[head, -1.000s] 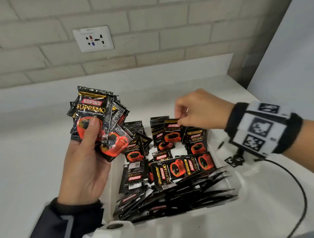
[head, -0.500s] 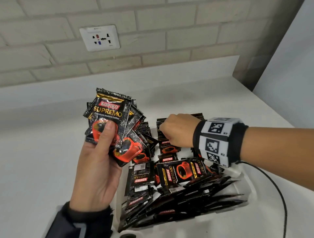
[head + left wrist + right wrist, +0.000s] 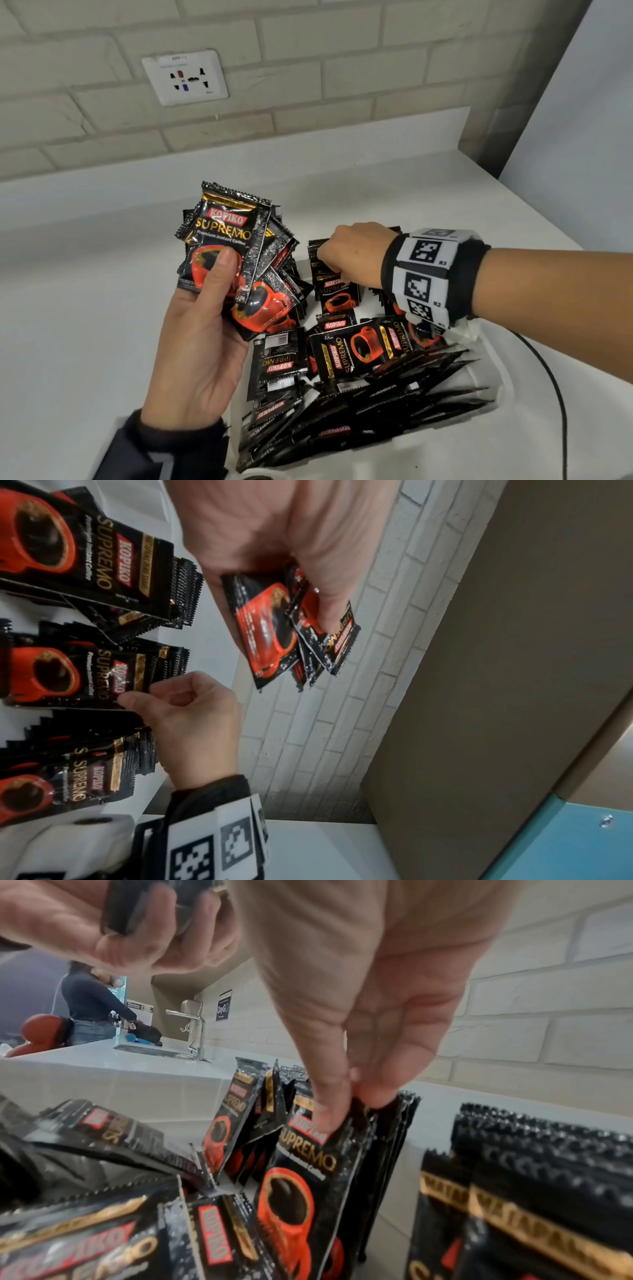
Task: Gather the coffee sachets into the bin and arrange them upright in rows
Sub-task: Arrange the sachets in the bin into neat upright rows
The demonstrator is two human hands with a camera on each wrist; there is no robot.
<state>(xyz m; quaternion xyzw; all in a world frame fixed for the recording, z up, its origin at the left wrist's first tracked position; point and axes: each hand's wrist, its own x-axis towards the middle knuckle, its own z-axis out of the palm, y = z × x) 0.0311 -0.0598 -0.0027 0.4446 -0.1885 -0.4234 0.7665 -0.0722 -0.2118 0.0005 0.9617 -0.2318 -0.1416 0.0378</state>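
Observation:
My left hand holds a fanned bundle of black-and-red coffee sachets above the left edge of the white bin, thumb pressed on the front one. In the left wrist view, that left hand grips the bundle. My right hand reaches into the far end of the bin. Its thumb and forefinger pinch the top edge of an upright sachet at the front of a standing row. Several loose sachets lie flat or slanted in the bin's near half.
The bin sits on a white countertop against a brick wall with a socket. A black cable runs from my right wrist across the counter. The right wrist view shows a distant tap and another person.
My right hand has moved left and down from above the bin's far right, bringing a sachet into the standing row. The left hand keeps its bundle.

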